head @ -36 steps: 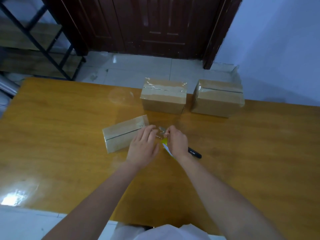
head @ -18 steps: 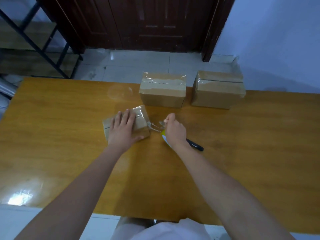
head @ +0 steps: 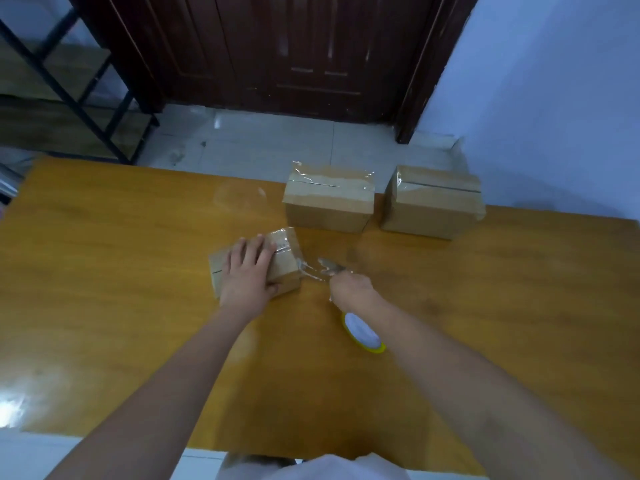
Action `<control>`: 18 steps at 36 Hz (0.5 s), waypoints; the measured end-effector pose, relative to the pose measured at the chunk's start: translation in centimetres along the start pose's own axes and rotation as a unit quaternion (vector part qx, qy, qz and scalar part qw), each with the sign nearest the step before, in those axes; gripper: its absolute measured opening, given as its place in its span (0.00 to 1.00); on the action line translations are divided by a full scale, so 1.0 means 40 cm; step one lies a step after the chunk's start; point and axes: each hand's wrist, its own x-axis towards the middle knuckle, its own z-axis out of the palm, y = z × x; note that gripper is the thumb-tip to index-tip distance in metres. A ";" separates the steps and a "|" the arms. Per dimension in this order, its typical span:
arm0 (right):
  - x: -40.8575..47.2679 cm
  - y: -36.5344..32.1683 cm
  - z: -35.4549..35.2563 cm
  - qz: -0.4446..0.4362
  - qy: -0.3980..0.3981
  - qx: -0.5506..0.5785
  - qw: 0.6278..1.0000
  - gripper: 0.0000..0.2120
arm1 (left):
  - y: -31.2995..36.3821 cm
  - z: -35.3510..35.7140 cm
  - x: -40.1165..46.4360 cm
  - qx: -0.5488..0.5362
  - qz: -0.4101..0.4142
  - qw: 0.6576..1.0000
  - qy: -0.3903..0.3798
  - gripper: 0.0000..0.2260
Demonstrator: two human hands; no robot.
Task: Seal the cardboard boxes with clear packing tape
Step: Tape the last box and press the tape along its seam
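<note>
Box, mid-tabletop: light, stiff; your left hand presses it flat-fingered. Tape: limp, sticky; right hand apparently pinches it.

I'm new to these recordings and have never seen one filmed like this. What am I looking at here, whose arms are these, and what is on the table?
There is no machine here. A person wears a wide-angle camera on the head, so you look forward and down along their own two bare arms.

They stand at an orange wooden table. At its far edge sit two cardboard boxes, the middle box and the right box, both with clear tape on top.

Closer in, the left hand presses flat on a small box. The right hand pulls a strip of clear tape that stretches from that box's end. What cuts it is too blurred to tell. A tape roll with a yellow rim shows under the right wrist.
</note>
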 end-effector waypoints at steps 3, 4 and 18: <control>0.021 -0.018 0.016 0.018 -0.007 0.030 0.999 0.18 | -0.001 -0.002 0.006 -0.005 -0.003 1.000 -0.004 0.35; 0.031 -0.027 0.018 0.023 -0.001 0.041 0.999 0.19 | -0.002 -0.002 0.008 -0.006 -0.003 1.000 -0.002 0.35; 0.095 -0.070 -0.040 0.047 0.040 0.055 0.997 0.12 | -0.008 0.026 0.002 -0.007 0.007 0.999 0.044 0.37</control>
